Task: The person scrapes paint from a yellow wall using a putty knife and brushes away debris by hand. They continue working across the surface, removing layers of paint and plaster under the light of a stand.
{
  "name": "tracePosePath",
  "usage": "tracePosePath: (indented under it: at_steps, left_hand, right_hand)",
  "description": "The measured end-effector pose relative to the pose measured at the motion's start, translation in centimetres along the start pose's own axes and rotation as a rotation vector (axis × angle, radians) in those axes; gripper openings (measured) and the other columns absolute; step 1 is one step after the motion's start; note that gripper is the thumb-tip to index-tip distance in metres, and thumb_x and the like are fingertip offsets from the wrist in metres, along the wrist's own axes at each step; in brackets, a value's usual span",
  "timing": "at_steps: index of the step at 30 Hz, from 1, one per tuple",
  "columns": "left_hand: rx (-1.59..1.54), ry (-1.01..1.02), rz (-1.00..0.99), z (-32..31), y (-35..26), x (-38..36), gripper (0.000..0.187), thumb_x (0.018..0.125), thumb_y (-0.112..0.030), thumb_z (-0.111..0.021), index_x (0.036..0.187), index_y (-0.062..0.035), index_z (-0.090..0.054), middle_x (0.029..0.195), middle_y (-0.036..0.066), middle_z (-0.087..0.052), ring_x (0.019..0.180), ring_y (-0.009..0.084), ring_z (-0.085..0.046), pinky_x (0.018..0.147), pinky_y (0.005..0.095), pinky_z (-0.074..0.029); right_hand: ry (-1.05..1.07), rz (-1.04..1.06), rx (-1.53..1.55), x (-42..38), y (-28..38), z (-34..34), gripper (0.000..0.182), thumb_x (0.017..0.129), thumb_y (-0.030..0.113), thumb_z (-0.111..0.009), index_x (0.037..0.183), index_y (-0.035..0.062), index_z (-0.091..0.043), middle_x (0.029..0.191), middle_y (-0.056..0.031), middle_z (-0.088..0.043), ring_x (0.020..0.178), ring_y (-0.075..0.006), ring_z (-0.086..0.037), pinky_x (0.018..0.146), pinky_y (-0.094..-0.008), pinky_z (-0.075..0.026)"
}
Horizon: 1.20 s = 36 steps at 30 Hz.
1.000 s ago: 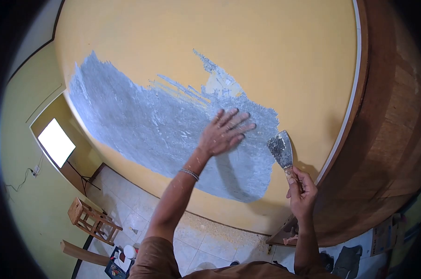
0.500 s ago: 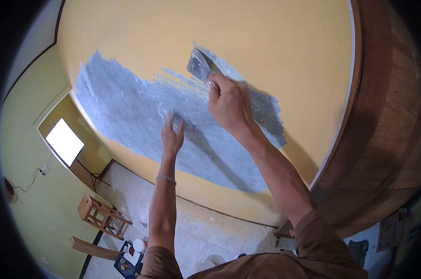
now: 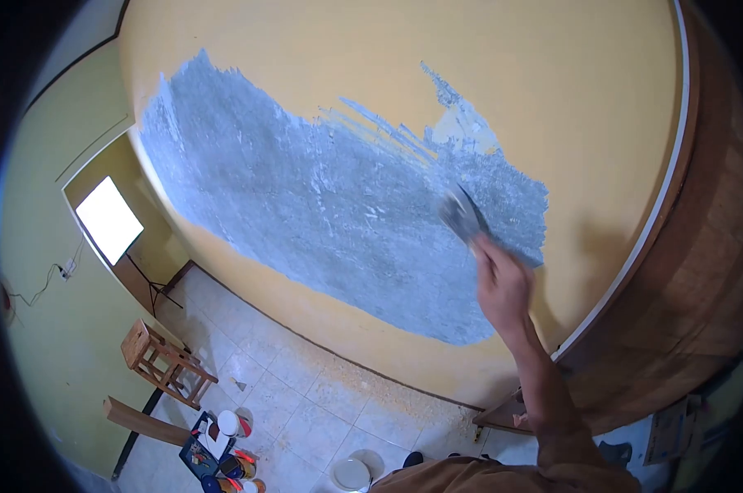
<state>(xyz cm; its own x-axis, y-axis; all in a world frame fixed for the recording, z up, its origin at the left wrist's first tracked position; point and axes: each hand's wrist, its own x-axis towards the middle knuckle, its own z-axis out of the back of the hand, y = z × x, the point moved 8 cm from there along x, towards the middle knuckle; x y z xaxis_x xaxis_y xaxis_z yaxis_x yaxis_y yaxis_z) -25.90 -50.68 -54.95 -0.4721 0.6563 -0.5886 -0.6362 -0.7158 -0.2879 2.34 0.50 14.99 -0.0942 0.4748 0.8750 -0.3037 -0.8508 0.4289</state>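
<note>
My right hand [image 3: 503, 283] is closed round a scraper [image 3: 460, 212], whose wide metal blade points up and left. The blade overlaps the grey bare patch [image 3: 338, 214] on the yellow wall [image 3: 371, 41] and is slightly blurred. Jagged edges of yellow paint border the patch, and thin scraped streaks run along its top. A paler area [image 3: 464, 130] shows above the blade. My left hand is out of view.
Paint flakes lie on the tiled floor [image 3: 289, 390] along the wall. At lower left stand a wooden stool [image 3: 166, 361], a tray of tools [image 3: 199, 456] and a white tub [image 3: 229, 423]. A lit panel lamp [image 3: 108, 220] stands farther back. Brown wood [image 3: 675, 271] edges the wall's right.
My right hand has drawn the scraper down and to the right, away from the patch's upper edge, baring more wall there. My left hand has left the view.
</note>
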Motion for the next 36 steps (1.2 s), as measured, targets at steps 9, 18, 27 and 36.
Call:
tracePosePath:
  at_steps: [9,18,27,36]
  left_hand:
    - [-1.473,-0.114,0.423,7.8,-6.0,6.6,0.028,0.088,-0.010,-0.055,0.114,-0.0002,-0.058,0.102,0.013,-0.063,0.088,0.0281,-0.069,0.061,0.0348,-0.058]
    - [-1.303,0.105,-0.074,19.1,-23.4,8.3,0.036,0.095,-0.018,-0.062,0.127,-0.0027,-0.060,0.120,0.010,-0.066,0.104,0.0252,-0.068,0.084,0.0371,-0.055]
    - [-0.380,0.262,-0.143,-0.1,-5.9,5.1,0.017,0.088,-0.008,-0.065,0.103,0.0002,-0.068,0.096,0.011,-0.069,0.081,0.0267,-0.071,0.057,0.0384,-0.060]
    - [-1.223,0.170,0.603,-7.6,-1.9,-8.0,0.026,0.098,-0.015,-0.046,0.118,-0.0059,-0.059,0.111,0.010,-0.065,0.098,0.0343,-0.068,0.075,0.0497,-0.056]
  right_hand:
    - [0.407,-0.118,-0.059,3.1,5.6,-20.4,0.017,0.090,0.013,-0.059,0.100,0.0023,-0.067,0.082,-0.0240,-0.068,0.079,-0.0421,-0.067,0.067,-0.0475,-0.052]
    - [0.598,-0.526,0.228,-11.3,-0.1,-12.5,0.030,0.078,0.020,-0.078,0.099,0.0005,-0.070,0.084,-0.0155,-0.072,0.076,-0.0218,-0.070,0.066,-0.0358,-0.052]
    - [1.601,-0.423,0.499,-18.6,5.0,-12.6,0.023,0.093,0.023,-0.065,0.101,0.0014,-0.069,0.081,-0.0048,-0.071,0.061,-0.0098,-0.062,0.052,-0.0267,-0.049]
    - [1.019,-1.340,1.259,-16.0,-4.4,-13.1,0.030,0.099,0.030,-0.057,0.112,0.0038,-0.062,0.063,0.0048,-0.042,0.047,-0.0049,-0.036,0.037,-0.0231,-0.025]
